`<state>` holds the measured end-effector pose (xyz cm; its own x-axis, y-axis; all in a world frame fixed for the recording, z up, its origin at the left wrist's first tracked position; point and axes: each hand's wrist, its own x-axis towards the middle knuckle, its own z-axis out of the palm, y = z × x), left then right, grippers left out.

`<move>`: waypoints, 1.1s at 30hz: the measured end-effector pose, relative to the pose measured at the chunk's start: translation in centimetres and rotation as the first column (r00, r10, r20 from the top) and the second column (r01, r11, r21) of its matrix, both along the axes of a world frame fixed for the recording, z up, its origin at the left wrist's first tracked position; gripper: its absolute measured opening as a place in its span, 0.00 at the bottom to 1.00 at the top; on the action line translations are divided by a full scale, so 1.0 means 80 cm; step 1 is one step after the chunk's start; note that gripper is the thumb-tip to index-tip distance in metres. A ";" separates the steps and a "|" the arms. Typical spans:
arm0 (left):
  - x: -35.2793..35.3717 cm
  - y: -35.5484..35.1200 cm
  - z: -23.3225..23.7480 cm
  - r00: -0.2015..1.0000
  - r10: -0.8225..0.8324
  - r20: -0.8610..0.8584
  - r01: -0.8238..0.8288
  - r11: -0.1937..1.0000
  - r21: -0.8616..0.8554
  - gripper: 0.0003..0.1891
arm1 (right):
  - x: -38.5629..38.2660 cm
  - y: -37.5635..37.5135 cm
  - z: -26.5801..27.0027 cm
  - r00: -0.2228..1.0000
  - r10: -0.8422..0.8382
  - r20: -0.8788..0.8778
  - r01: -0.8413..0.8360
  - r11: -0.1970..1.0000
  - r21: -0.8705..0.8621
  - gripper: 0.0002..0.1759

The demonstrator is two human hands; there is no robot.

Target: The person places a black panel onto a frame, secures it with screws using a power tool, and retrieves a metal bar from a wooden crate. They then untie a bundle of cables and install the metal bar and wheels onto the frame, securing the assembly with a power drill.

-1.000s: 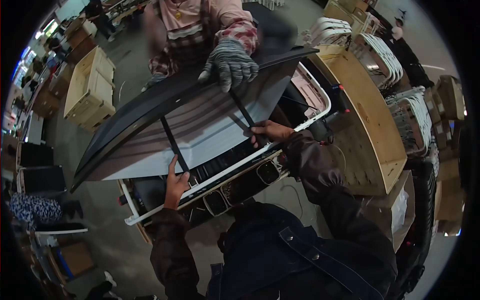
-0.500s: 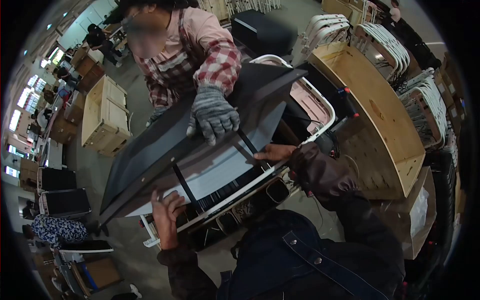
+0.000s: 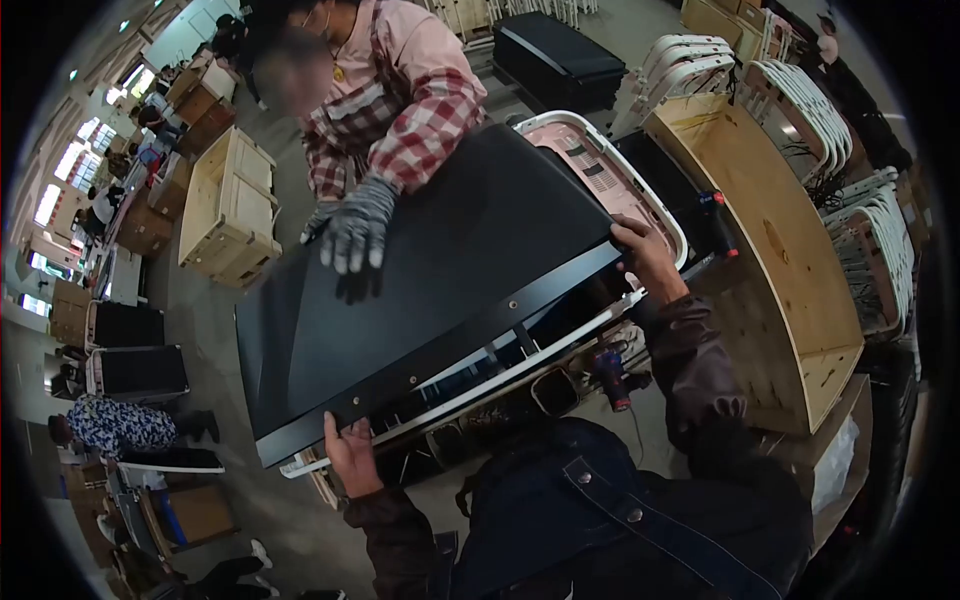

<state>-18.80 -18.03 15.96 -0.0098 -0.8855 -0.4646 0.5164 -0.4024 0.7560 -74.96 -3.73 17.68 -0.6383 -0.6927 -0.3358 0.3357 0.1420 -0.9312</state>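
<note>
A large black panel [image 3: 450, 270] with a bent front lip and screw heads lies tilted over a white metal frame [image 3: 540, 357]. At its near left edge my left hand [image 3: 352, 458] is closed on the lip. My right hand [image 3: 652, 262] grips the right front corner, fingers bent over the edge. Across the panel, a co-worker's grey-gloved hand [image 3: 360, 225] rests on or just above the top surface. Under the lip a dark gap shows, with crossbars inside the frame. A pink plate [image 3: 590, 165] sits within the frame's far right end.
Cordless drills, one drill [image 3: 612, 375] by the frame's near side and another drill [image 3: 718, 215] to the right, stand close by. A wooden crate [image 3: 775, 270] flanks the right side, with stacked white frames [image 3: 860, 260] beyond. Another crate [image 3: 228, 205] stands left behind the co-worker.
The panel has come down over the frame, hiding the pale underside and straps. Both my hands have moved from inside the frame to the panel's front edge. The co-worker's gloved hand has shifted left.
</note>
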 end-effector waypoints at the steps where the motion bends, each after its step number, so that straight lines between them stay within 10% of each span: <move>1: 0.002 0.008 -0.019 1.000 0.014 0.001 -0.014 1.000 0.024 0.19 | -0.007 0.002 -0.009 0.998 0.051 -0.043 -0.047 0.996 0.081 0.29; 10: 0.037 0.036 -0.086 0.999 -0.026 0.028 0.023 0.995 0.100 0.33 | 0.011 0.071 -0.035 0.977 0.139 -0.161 -0.117 0.983 0.139 0.31; 23: 0.033 0.061 -0.094 0.999 0.002 -0.053 -0.003 1.000 -0.030 0.28 | -0.001 0.086 -0.066 0.920 0.307 -0.242 -0.294 0.952 0.091 0.33; 28: 0.065 0.054 -0.098 0.936 -0.202 0.290 0.158 0.973 0.168 0.29 | -0.006 0.085 -0.084 0.925 0.282 -0.254 -0.271 0.959 0.081 0.28; 32: 0.090 0.065 -0.073 0.734 -0.437 0.521 0.218 0.877 0.429 0.33 | -0.005 0.086 -0.039 0.690 0.599 -0.406 -0.468 0.797 0.381 0.43; 33: 0.079 0.076 -0.051 0.781 -0.329 0.530 0.139 0.920 0.366 0.36 | -0.038 0.088 -0.093 0.399 0.559 -0.727 -0.568 0.773 0.283 0.54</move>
